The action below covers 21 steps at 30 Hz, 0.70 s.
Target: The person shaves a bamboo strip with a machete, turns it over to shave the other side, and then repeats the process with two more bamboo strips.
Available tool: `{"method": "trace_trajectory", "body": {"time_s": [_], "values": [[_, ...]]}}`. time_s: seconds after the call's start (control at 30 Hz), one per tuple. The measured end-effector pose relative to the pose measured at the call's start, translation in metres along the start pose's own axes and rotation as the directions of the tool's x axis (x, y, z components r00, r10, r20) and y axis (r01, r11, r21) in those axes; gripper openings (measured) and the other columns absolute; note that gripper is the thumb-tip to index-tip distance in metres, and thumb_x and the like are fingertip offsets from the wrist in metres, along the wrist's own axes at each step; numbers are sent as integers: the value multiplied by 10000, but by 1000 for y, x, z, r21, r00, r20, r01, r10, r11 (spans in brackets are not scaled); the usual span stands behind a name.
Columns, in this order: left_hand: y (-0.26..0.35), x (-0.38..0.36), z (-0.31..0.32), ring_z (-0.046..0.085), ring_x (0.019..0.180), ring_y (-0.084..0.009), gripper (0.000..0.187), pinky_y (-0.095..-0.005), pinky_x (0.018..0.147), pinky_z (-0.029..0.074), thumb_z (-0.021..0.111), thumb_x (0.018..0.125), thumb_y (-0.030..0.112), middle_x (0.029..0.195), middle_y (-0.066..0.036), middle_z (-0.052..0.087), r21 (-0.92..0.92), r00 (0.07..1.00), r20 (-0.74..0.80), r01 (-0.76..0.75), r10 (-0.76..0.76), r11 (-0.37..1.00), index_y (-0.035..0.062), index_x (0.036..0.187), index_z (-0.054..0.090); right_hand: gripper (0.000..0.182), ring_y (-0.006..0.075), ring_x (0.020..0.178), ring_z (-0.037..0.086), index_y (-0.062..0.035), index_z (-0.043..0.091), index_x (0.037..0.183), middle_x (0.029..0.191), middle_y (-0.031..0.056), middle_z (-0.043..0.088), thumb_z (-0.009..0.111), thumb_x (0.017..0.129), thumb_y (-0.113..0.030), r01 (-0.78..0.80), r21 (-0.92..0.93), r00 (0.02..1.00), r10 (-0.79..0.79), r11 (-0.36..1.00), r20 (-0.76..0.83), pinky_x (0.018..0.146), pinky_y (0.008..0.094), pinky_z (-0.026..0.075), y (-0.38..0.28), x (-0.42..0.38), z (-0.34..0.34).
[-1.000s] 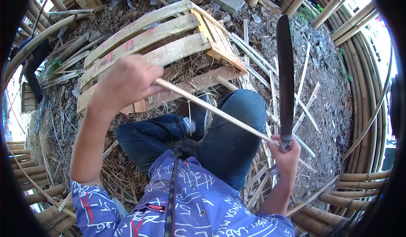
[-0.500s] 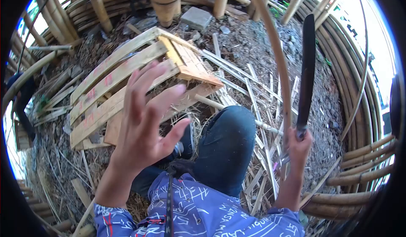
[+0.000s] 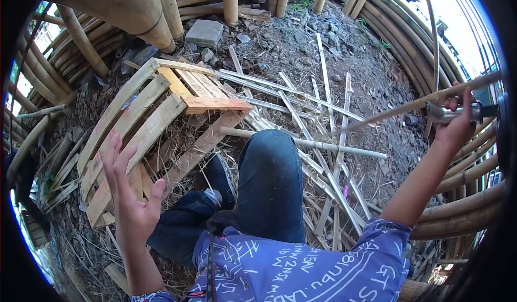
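Observation:
My left hand (image 3: 134, 205) is raised with its fingers spread, holding nothing. It appears in front of the lower end of a slatted wooden crate (image 3: 134, 105) that lies tilted on the ground. Out at the right, my right hand (image 3: 455, 121) is closed around a machete (image 3: 440, 113); the silvery part of its handle shows, while its dark blade is mostly lost at the edge of view. A long bamboo strip (image 3: 401, 109) runs through the same hand, slanting down to the left. My bent knee (image 3: 272, 167) is between the two arms.
Split bamboo strips (image 3: 301, 110) lie scattered over the dirt, and a thin pole (image 3: 344, 147) crosses them beyond my knee. Thick bamboo posts (image 3: 230, 3) and stacked poles (image 3: 398, 49) border the area. A grey block (image 3: 204, 32) sits behind the crate.
My right hand has swung outward to the right with the machete and strip, which tipped from upright to nearly level. My left hand has moved left and lower. The view has shifted right.

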<state>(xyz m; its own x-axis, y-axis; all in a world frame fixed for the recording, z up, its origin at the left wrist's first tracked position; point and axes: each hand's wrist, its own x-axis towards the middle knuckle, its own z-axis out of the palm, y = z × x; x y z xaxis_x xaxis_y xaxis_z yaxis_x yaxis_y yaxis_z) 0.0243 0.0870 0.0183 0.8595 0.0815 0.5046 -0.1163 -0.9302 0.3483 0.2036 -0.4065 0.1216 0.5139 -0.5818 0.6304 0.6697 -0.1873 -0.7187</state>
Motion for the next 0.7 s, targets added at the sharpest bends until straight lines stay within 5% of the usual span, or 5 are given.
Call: {"method": "trace_trajectory", "body": {"time_s": [0.2,0.53,0.6,0.67,0.7], "values": [[4,-5,-6,297,1378,-366,597,-491,1134,223,631,811,165,1459,-204,347,28,1000,17,10,-10,1000,60,1350,398,346,111,693,492,100,579,1093,743,36,515,596,946,-213,-6,226,996,-13,974,86,683,244,454,-12,10,-24],[-17,-32,-28,313,1360,-388,587,-483,1123,248,642,794,99,1452,-208,351,67,984,-85,164,-158,984,50,1332,412,282,209,781,618,7,622,940,808,79,618,621,920,-275,44,326,881,117,944,-459,766,343,509,93,17,-60],[-36,-53,-35,323,1350,-389,594,-455,1116,260,655,784,77,1446,-217,345,69,959,-134,260,-250,963,49,1328,417,316,226,850,658,25,627,923,902,103,662,552,954,-280,-103,139,871,157,985,-466,768,362,543,128,7,-78],[-67,-90,-43,322,1350,-402,589,-445,1113,273,665,798,87,1445,-229,334,156,916,-118,399,-384,904,50,1329,414,206,207,854,666,22,637,944,945,115,687,538,910,-155,248,-319,963,-267,915,-17,730,324,549,276,60,-219],[-82,-117,-42,332,1342,-410,588,-447,1105,288,677,801,101,1441,-233,333,209,875,-124,483,-467,850,55,1326,416,154,197,856,669,10,650,929,977,112,690,597,845,-108,482,-766,849,-441,425,290,737,312,547,222,-15,-158]]}}
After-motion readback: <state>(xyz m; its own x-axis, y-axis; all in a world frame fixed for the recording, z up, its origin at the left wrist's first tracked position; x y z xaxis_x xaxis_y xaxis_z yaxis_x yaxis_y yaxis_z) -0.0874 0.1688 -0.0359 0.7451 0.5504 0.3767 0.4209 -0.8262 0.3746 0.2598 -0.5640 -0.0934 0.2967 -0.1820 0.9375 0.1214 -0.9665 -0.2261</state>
